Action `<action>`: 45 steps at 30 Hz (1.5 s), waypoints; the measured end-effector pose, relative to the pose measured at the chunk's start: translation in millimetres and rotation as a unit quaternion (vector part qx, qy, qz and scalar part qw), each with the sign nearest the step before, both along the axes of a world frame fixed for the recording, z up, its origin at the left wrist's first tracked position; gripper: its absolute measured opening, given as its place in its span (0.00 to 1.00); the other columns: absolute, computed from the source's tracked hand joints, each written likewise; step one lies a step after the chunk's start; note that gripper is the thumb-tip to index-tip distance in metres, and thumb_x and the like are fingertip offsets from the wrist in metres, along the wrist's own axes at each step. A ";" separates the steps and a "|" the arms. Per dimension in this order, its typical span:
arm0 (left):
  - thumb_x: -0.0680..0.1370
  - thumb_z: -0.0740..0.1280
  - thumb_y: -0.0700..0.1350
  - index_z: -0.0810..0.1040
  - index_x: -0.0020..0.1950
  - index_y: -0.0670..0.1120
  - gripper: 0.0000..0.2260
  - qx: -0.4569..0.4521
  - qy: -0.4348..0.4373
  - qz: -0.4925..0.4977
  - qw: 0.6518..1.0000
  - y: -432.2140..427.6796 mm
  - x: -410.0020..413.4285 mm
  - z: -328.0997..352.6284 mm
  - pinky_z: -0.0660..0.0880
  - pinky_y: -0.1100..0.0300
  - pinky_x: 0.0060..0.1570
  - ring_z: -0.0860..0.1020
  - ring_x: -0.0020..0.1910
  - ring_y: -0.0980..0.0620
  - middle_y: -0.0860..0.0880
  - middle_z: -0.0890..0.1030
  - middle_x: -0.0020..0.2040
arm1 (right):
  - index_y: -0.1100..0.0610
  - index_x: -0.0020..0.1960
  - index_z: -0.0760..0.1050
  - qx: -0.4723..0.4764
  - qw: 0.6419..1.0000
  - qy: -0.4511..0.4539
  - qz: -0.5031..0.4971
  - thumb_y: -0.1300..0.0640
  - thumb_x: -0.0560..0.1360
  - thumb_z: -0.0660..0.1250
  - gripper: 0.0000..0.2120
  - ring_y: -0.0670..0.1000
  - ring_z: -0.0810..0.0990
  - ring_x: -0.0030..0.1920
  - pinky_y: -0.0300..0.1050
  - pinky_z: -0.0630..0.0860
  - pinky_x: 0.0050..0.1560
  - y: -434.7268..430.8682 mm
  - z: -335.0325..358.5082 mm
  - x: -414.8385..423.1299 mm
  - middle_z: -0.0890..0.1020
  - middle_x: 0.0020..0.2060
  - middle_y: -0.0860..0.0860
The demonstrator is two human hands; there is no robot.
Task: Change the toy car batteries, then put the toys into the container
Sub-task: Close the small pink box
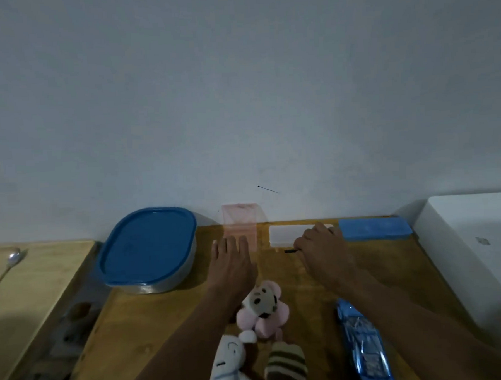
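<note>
A blue toy car (364, 343) lies on the wooden table (152, 325) at the front right. Three plush toys sit in front of me: a pink flower one (264, 305), a white one (229, 365) and a striped one (286, 365). The container (148, 247), grey with a blue lid on it, stands at the back left. My left hand (233, 263) rests flat on the table, fingertips at the foot of a pink see-through box (240, 219). My right hand (322, 250) is curled by a white box (286, 234) and pinches a thin dark tool (289, 250), whose tip sticks out to the left.
A blue box (373, 228) lies against the wall right of the white box. A large white block (479, 250) borders the table's right edge. A second, lighter table (31, 288) at the left carries a spoon (13, 259). The room is dim.
</note>
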State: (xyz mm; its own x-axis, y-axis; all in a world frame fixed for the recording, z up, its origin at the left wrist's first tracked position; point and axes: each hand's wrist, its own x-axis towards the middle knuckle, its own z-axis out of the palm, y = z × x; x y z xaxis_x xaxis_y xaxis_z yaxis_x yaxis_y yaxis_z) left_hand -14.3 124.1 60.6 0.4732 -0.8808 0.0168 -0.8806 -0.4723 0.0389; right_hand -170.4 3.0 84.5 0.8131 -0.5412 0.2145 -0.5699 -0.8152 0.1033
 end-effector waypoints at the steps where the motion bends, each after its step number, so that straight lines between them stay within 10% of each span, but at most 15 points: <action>1: 0.81 0.56 0.51 0.56 0.74 0.44 0.24 0.001 0.008 -0.006 1.000 0.9 8.3 -2.9 0.50 0.44 0.76 0.58 0.75 0.41 0.40 0.62 0.74 | 0.50 0.34 0.80 -0.002 1.000 0.001 0.000 0.57 0.57 0.82 0.12 0.53 0.79 0.36 0.51 0.76 0.35 2.1 -2.0 9.1 0.80 0.31 0.48; 8: 0.80 0.54 0.50 0.56 0.74 0.44 0.24 0.004 0.045 -0.047 0.998 -4.4 58.0 -32.9 0.51 0.44 0.76 0.59 0.74 0.42 0.41 0.62 0.74 | 0.51 0.45 0.80 0.028 0.999 0.040 -0.009 0.59 0.70 0.70 0.06 0.56 0.78 0.47 0.54 0.73 0.47 1.5 -17.2 70.3 0.82 0.42 0.50; 13: 0.78 0.56 0.46 0.61 0.73 0.41 0.24 -0.005 0.041 -0.068 0.997 -5.6 89.7 -54.5 0.58 0.46 0.74 0.67 0.68 0.41 0.40 0.69 0.68 | 0.49 0.37 0.80 0.035 0.996 0.078 -0.017 0.57 0.61 0.76 0.08 0.54 0.79 0.40 0.49 0.74 0.40 -9.9 -27.7 117.4 0.82 0.35 0.48; 21: 0.57 0.75 0.35 0.73 0.58 0.33 0.30 -0.071 0.056 -0.083 0.992 -19.4 119.9 -83.7 0.80 0.52 0.42 0.80 0.41 0.41 0.37 0.81 0.45 | 0.53 0.56 0.77 0.086 0.989 0.117 0.027 0.60 0.75 0.63 0.11 0.58 0.72 0.59 0.53 0.65 0.57 -20.9 -53.9 174.9 0.79 0.55 0.53; 35: 0.80 0.62 0.36 0.67 0.70 0.35 0.19 -0.134 0.252 0.030 0.958 -37.4 129.8 -126.9 0.71 0.50 0.56 0.73 0.59 0.38 0.35 0.71 0.64 | 0.52 0.60 0.75 0.150 0.976 0.159 0.025 0.57 0.75 0.65 0.13 0.58 0.69 0.62 0.55 0.64 0.60 -30.3 -86.4 208.8 0.77 0.60 0.53; 40: 0.76 0.68 0.41 0.73 0.64 0.36 0.18 -0.129 0.213 0.033 0.968 -38.4 135.0 -139.9 0.78 0.45 0.46 0.76 0.49 0.38 0.36 0.76 0.56 | 0.53 0.56 0.78 0.164 0.979 0.117 0.030 0.58 0.73 0.67 0.11 0.57 0.71 0.60 0.53 0.66 0.57 -32.8 -88.7 206.7 0.79 0.57 0.52; 45: 0.69 0.76 0.38 0.76 0.59 0.35 0.20 -0.121 0.208 0.031 0.970 -41.6 132.6 -138.0 0.79 0.47 0.40 0.79 0.44 0.39 0.37 0.78 0.50 | 0.57 0.49 0.78 0.214 0.968 -0.116 -0.067 0.60 0.74 0.66 0.05 0.56 0.77 0.48 0.47 0.73 0.44 -39.2 -91.5 192.5 0.80 0.46 0.54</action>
State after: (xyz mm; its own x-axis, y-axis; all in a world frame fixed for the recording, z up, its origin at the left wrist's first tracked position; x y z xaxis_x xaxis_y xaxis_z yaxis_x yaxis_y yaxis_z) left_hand 118.3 82.5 -77.4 0.5359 -0.8441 0.0159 -0.7350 -0.4572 0.5007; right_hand 22.1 -36.2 -7.0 0.6866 -0.7176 0.1165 -0.6403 -0.6728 -0.3706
